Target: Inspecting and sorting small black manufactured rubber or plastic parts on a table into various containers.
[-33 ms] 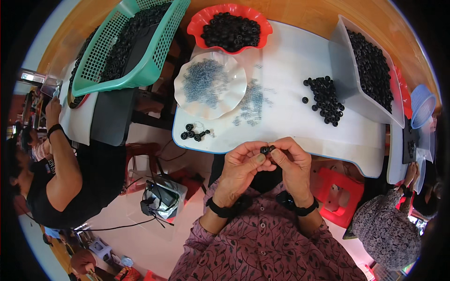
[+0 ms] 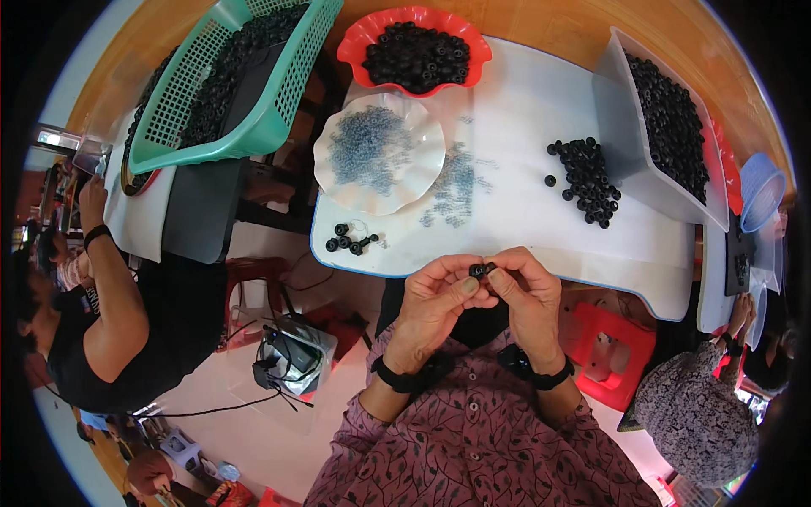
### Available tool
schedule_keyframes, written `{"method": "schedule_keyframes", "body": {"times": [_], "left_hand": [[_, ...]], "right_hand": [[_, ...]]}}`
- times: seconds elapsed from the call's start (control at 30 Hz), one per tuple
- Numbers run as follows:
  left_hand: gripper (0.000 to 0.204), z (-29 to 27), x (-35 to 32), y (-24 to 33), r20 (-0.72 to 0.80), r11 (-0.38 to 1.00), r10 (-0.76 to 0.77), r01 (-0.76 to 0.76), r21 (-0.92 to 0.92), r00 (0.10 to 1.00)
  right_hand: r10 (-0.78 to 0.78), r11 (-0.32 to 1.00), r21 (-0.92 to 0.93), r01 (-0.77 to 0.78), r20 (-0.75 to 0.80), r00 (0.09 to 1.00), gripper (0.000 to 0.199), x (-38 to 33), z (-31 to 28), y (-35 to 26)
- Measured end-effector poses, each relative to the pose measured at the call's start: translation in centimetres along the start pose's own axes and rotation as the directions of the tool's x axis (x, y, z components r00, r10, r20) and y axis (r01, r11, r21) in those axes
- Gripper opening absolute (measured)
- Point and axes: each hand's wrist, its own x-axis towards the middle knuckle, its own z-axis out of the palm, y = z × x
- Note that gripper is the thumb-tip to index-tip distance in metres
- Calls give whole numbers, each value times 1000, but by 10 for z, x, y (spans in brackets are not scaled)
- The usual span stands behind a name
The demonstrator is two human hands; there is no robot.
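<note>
Pinching a small black part (image 2: pixel 478 270) between thumbs and fingertips, the left hand (image 2: pixel 435 300) and the right hand (image 2: pixel 528 291) meet nearer the person than the white plate (image 2: pixel 429 156) and off to its right. Both have a grip on the part, one from each side. From where I stand, the step in hand looks like close fingertip work on it; the next move, I'd judge, calls for a steady left pinch while the right presses or turns. The part itself is dark with a slight sheen, and seems made of rounded bits (the fingers cover too much to be sure). Pale-grey pieces (image 2: pixel 367 148) lie heaped in the plate, with loose grey bits (image 2: pixel 454 190) spread just to its right. A few black pieces (image 2: pixel 342 242) sit just on its near side. Farther right of it lies a black pile (image 2: pixel 587 182), then a full grey bin (image 2: pixel 621 127); a red bowl (image 2: pixel 355 52) stands just beyond it.
</note>
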Motion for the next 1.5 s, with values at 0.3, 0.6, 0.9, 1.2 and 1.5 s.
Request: {"method": "schedule_keyframes", "body": {"times": [0.3, 0.6, 0.9, 1.2, 1.5], "left_hand": [[28, 4, 2, 1, -3, 998, 40, -40, 51, 999], [28, 5, 4, -1, -15, 993, 69, -68, 92, 997], [28, 1, 8, -4, -14, 991, 74, -72, 111, 997], [28, -5, 11, -5, 48, 997, 30, -27, -70, 998], [29, -2, 12, -4, 33, 998, 66, -65, -23, 997]], "right_hand": [[-62, 995, -80, 60, -13, 998, 13, 3, 0, 0], [-100, 991, -89, 100, 4, 995, 13, 4, 0, -1], [-139, 978, -160, 137, -3, 990, 13, 6, -1, -1], [-187, 963, -192, 188, 22, 982, 16, 7, 2, -5], [-182, 958, -225, 180, 15, 983, 15, 8, 4, -5]]}}
